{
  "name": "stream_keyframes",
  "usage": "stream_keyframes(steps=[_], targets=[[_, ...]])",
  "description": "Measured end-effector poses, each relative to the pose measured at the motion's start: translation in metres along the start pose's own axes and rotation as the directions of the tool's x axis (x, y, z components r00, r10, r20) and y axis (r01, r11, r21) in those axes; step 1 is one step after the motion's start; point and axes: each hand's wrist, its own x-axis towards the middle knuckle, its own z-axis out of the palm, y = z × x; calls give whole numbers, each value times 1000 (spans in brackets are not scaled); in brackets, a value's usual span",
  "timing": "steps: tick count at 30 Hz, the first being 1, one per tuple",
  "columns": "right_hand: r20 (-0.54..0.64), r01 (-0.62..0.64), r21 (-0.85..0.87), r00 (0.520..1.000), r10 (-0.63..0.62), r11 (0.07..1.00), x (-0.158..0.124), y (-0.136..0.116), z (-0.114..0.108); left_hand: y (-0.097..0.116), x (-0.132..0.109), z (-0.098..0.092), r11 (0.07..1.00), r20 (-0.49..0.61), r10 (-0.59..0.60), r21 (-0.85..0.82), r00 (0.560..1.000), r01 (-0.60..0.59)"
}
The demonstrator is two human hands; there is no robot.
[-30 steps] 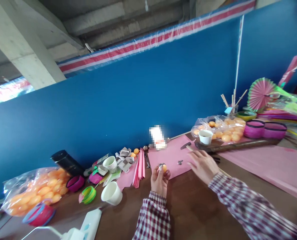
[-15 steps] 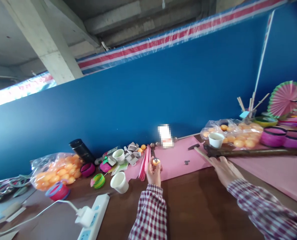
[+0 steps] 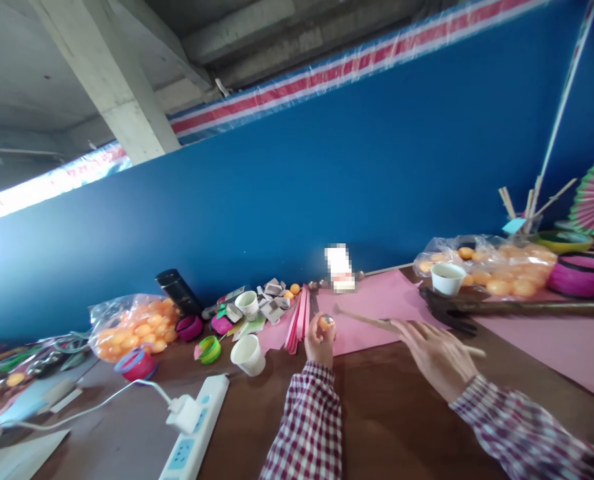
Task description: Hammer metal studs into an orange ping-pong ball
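My left hand (image 3: 319,343) is closed around an orange ball (image 3: 327,321), and a small shiny piece shows on the ball's top. My right hand (image 3: 434,353) grips the thin wooden handle of a small hammer (image 3: 367,319). The hammer's head is blurred by motion and lies just right of the ball; I cannot tell whether they touch. Pink paper (image 3: 377,293) spreads on the table beneath the hammer. Folded pink strips (image 3: 299,320) lie left of the paper, behind my left hand.
White cups (image 3: 249,355) stand to the left, near a white power strip (image 3: 197,427) with a plugged-in charger. Bags of orange balls (image 3: 137,330) lie on both sides. A dark, long-handled tool (image 3: 517,307) rests at right, beside another white cup (image 3: 447,279). Behind rises a blue partition (image 3: 277,200).
My right hand has moved left, bringing the hammer's head from the paper's right side to beside the ball. My left hand still holds the ball. The view has shifted slightly.
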Motion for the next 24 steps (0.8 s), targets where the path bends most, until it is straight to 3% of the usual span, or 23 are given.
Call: stream_keyframes(steps=[11,20,24], targets=[[-39,39,-44,998,-41,998,-8,-5,11,2,-3,4,999,104,-39,41,994,35],[-55,-12,-10,998,12,1000,-8,-8,9,1,-4,5,997,81,-72,-22,994,74],[-68,-56,-41,996,53,998,-7,-8,7,-3,-2,4,997,50,-15,-75,999,19]])
